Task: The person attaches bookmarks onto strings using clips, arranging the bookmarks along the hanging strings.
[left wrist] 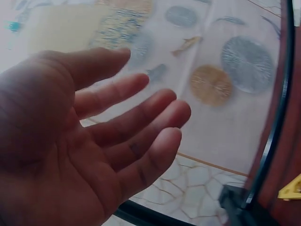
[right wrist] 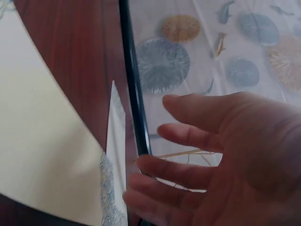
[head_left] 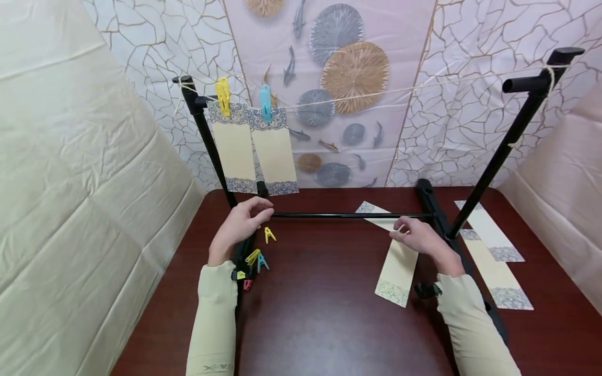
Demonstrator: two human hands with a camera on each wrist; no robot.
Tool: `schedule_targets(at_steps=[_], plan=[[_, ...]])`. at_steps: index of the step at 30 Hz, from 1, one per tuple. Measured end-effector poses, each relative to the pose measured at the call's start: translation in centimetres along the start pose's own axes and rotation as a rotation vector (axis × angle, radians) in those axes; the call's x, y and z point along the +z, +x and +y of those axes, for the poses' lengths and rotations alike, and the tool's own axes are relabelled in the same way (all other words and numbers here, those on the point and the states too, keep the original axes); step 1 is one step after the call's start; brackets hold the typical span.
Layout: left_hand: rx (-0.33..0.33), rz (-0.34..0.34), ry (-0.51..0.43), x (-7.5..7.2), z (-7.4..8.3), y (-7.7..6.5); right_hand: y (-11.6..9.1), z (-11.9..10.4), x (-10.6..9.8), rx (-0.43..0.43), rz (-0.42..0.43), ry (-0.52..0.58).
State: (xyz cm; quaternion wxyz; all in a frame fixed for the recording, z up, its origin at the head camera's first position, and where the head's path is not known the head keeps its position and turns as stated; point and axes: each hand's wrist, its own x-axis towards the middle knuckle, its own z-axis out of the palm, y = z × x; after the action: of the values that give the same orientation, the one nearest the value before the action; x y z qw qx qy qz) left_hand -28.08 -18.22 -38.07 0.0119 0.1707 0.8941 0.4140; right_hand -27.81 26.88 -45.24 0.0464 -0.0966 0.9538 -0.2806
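My left hand (head_left: 241, 223) hovers beside the left post, below two hanging paper strips, its fingers loosely bent around nothing. Those cream strips with blue patterned ends, one (head_left: 235, 151) left and one (head_left: 274, 154) right, hang from a string (head_left: 367, 95) by a yellow clothespin (head_left: 222, 97) and a blue clothespin (head_left: 265, 103). Over a paper strip (head_left: 396, 271) on the table is my right hand (head_left: 416, 237), also holding nothing, with relaxed fingers (right wrist: 188, 136). Another strip (head_left: 371, 209) lies partly behind the crossbar. Several small clothespins (head_left: 253, 257) sit near my left wrist.
A black frame holds the string between its left post (head_left: 207, 138) and leaning right post (head_left: 498, 156). Its low crossbar (head_left: 329, 215) spans the dark red table (head_left: 320, 324). Two more strips, one (head_left: 489, 230) farther and one (head_left: 500, 279) nearer, lie right of the frame.
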Motion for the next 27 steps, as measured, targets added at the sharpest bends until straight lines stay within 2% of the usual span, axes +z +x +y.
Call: schedule_targets(at_steps=[3, 8, 11, 16, 27], plan=[[-0.053, -0.016, 0.032, 0.9, -0.9, 0.4, -0.1, 0.5, 0.2, 0.021, -0.002, -0.045], [-0.176, -0.023, 0.142, 2.0, -2.2, 0.6, -0.1, 1.1, 0.6, 0.043, -0.017, -0.085], [-0.231, -0.025, 0.203, 2.6, -2.7, 0.7, -0.1, 1.3, 1.0, 0.089, -0.04, -0.097], [-0.237, -0.057, 0.302, 3.8, -3.5, 1.2, -0.4, 1.5, 1.4, 0.151, -0.065, -0.131], [-0.178, -0.173, 0.588, 5.8, -4.2, 2.7, 0.1, 2.3, 1.8, 0.167, -0.068, -0.17]])
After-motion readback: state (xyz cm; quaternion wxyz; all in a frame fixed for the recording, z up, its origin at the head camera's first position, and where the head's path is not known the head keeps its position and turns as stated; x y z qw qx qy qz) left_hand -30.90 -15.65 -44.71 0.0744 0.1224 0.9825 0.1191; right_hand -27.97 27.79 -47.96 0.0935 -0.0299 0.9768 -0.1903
